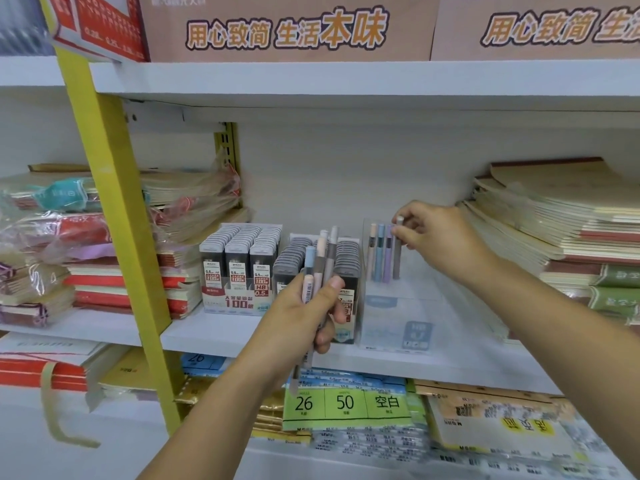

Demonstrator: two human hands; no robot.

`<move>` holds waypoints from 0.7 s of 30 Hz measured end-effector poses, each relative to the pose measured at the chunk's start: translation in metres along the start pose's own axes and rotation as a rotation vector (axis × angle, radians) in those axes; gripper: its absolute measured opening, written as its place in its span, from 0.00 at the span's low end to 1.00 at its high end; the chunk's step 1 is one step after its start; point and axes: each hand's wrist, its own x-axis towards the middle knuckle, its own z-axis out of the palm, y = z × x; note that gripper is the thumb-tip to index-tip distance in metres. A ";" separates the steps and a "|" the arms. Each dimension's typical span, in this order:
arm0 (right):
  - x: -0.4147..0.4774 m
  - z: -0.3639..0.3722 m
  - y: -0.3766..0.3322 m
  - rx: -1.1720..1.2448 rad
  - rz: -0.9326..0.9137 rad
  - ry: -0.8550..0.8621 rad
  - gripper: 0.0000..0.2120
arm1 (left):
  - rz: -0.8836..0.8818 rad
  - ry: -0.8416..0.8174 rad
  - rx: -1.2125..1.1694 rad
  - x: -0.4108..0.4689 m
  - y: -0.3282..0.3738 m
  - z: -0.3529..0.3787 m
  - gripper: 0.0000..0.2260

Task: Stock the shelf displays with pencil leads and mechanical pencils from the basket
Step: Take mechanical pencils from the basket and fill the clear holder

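My left hand [304, 313] grips a bunch of pastel mechanical pencils [320, 258] upright in front of the shelf. My right hand [433, 233] pinches the top of a grey mechanical pencil [397, 252] that stands in a clear display stand [398, 317] on the white shelf. Three more pencils [380, 251], peach, blue and purple, stand in the same stand to its left. Two display boxes of pencil leads [239, 268] [348, 258] sit left of the stand; the nearer one is partly hidden behind my left hand. The basket is out of view.
Stacks of notebooks [554, 230] fill the shelf on the right, wrapped notebook packs [69, 237] lie on the left. A yellow upright post [117, 216] crosses the left side. Paper pads [346, 403] lie on the shelf below. The shelf edge [214, 337] runs in front.
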 end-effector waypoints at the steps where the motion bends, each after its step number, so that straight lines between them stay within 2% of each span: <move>1: 0.000 0.001 0.000 -0.002 -0.001 -0.002 0.03 | 0.005 0.002 0.010 0.000 0.000 0.000 0.06; 4: 0.002 0.002 0.001 -0.003 -0.001 0.020 0.04 | 0.019 0.005 0.026 0.001 0.000 0.000 0.10; 9: 0.003 0.004 0.004 -0.034 -0.002 0.005 0.10 | 0.023 0.005 0.013 0.000 -0.001 0.000 0.08; 13: 0.004 0.007 0.008 -0.248 -0.113 0.126 0.08 | 0.016 0.005 0.041 -0.001 -0.002 -0.002 0.08; 17: 0.003 0.011 0.016 -0.178 0.081 0.098 0.07 | 0.003 0.005 0.055 -0.003 0.000 -0.003 0.08; 21: -0.001 0.010 0.017 -0.220 0.090 0.073 0.08 | -0.008 0.012 0.073 -0.005 0.002 -0.001 0.08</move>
